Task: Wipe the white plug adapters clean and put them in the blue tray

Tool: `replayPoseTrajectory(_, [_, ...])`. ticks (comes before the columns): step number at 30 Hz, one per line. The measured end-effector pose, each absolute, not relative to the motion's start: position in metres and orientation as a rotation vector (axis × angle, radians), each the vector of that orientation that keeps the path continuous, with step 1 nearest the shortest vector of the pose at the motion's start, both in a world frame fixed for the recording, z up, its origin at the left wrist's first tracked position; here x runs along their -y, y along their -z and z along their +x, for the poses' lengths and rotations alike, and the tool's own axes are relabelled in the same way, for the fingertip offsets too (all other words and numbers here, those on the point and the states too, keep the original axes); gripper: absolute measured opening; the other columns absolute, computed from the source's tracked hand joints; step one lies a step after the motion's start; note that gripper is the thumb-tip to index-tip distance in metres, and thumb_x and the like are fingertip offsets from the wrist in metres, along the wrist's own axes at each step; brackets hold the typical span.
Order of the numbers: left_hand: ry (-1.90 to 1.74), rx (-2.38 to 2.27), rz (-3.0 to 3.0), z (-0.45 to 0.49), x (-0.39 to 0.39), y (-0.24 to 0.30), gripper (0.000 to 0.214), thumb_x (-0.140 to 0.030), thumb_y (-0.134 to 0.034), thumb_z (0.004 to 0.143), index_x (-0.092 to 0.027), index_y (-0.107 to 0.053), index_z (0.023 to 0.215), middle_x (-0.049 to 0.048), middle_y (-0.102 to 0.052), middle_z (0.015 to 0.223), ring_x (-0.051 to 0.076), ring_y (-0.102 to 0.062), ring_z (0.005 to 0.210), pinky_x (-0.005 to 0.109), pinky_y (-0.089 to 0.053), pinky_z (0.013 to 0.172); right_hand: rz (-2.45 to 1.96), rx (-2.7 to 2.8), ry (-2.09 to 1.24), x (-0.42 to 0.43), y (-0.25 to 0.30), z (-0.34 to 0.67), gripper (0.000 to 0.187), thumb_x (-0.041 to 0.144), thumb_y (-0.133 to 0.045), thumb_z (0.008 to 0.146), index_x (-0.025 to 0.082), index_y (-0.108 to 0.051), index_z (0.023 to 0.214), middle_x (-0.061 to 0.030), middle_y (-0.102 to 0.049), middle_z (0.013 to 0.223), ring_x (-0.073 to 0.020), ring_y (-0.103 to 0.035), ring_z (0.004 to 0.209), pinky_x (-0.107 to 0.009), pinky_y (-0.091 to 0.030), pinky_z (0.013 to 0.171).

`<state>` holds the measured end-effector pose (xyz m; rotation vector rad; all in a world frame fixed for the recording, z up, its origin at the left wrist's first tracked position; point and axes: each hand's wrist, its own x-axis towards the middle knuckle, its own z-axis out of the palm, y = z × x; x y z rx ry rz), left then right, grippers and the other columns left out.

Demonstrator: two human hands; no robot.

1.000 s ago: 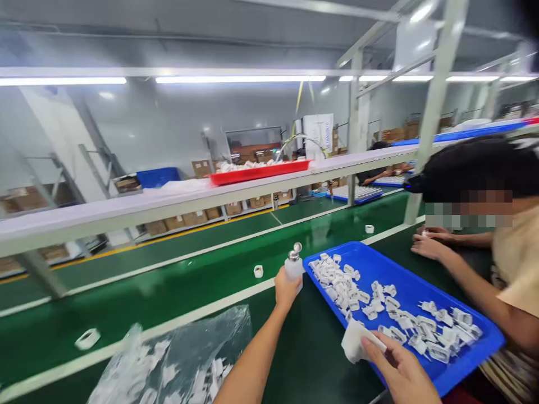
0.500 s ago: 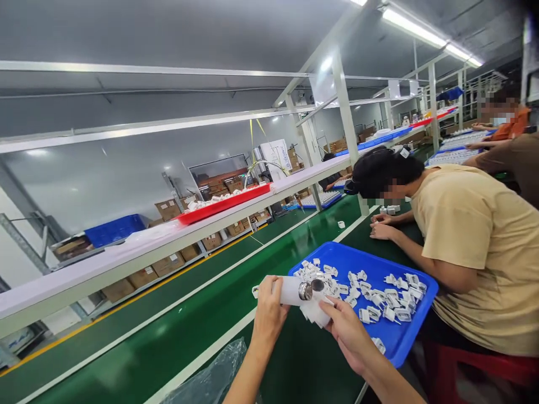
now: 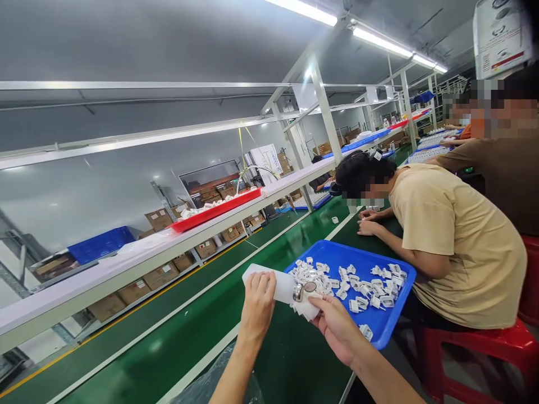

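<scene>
My left hand [image 3: 257, 300] is wrapped round a translucent white bottle [image 3: 284, 287] with a shiny metal neck. The bottle lies on its side in the air, its neck pointing right and slightly down. At that neck, my right hand [image 3: 337, 328] pinches a crumpled white cloth [image 3: 306, 307] between thumb and fingers. A round metal lid [image 3: 310, 287] stands open beside the mouth, just above the cloth. Behind both hands is a blue tray [image 3: 343, 258] with many small white plastic housings [image 3: 387, 302] lying loose in it.
A co-worker in a tan shirt [image 3: 455, 224] leans over the bench on the right. The green conveyor belt [image 3: 160, 342] runs along the left, below a shelf holding a red tray [image 3: 217, 211]. A clear plastic bag [image 3: 219, 381] lies at the near edge. One white piece [image 3: 334, 220] sits on the belt.
My view has turned to the right, so the scene sits further left. The bottle has tilted, its base now higher than its neck. Both hands keep their holds.
</scene>
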<state>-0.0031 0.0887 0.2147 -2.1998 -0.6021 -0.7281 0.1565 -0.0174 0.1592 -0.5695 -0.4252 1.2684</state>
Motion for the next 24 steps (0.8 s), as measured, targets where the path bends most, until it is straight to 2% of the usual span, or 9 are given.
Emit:
replayPoseTrajectory(9, [0.735,0.629,-2.228,-0.003,-0.087,-0.216,0.056,0.008,-0.049,0.077,-0.014,-0.059,0.127,0.0112,-0.068,0.106,0.032,-0.065,0.106,0.056,-0.052,0.103,-0.559,0.445,-1.272,0.019,-0.161,0.157,0.024,0.032,-0.08,0.076,0.017,-0.076,0.094,-0.006,-0.079,0.1,-0.0228,-0.071,0.095,-0.029,-0.054,0.077])
replayPoseTrajectory(14, [0.795,0.756,-2.323,-0.001,-0.085,-0.211,0.051,0.007,-0.051,0.076,-0.014,-0.06,0.123,0.0113,-0.065,0.105,0.033,-0.063,0.104,0.059,-0.052,0.099,-0.591,0.465,-1.252,0.021,-0.162,0.157,0.024,0.033,-0.078,0.077,0.017,-0.076,0.095,-0.0064,-0.078,0.099,-0.0229,-0.07,0.095,-0.03,-0.054,0.078])
replayPoseTrajectory(17, [0.887,0.906,-2.389,0.002,-0.084,-0.196,0.044,0.004,-0.055,0.076,-0.016,-0.059,0.115,0.0118,-0.062,0.11,0.033,-0.062,0.107,0.055,-0.053,0.095,-0.616,0.51,-1.214,0.022,-0.165,0.158,0.028,0.038,-0.077,0.078,0.017,-0.076,0.097,-0.0073,-0.077,0.101,-0.0233,-0.068,0.097,-0.031,-0.054,0.08])
replayPoseTrajectory(20, [1.01,1.056,-2.468,0.007,-0.084,-0.173,0.043,-0.004,-0.059,0.08,-0.016,-0.054,0.12,0.0144,-0.06,0.123,0.032,-0.061,0.116,0.051,-0.053,0.099,-0.676,0.575,-1.152,0.02,-0.165,0.159,0.033,0.044,-0.074,0.079,0.016,-0.077,0.098,-0.0079,-0.077,0.099,-0.0232,-0.067,0.094,-0.031,-0.053,0.079])
replayPoseTrajectory(24, [1.162,1.291,-2.549,0.017,-0.082,-0.142,0.039,-0.014,-0.06,0.084,-0.016,-0.052,0.122,0.0115,-0.063,0.111,0.028,-0.066,0.103,0.042,-0.057,0.087,-0.866,0.691,-1.025,0.014,-0.157,0.16,0.036,0.047,-0.066,0.079,0.016,-0.078,0.091,-0.0065,-0.074,0.082,-0.0233,-0.064,0.08,-0.032,-0.049,0.069])
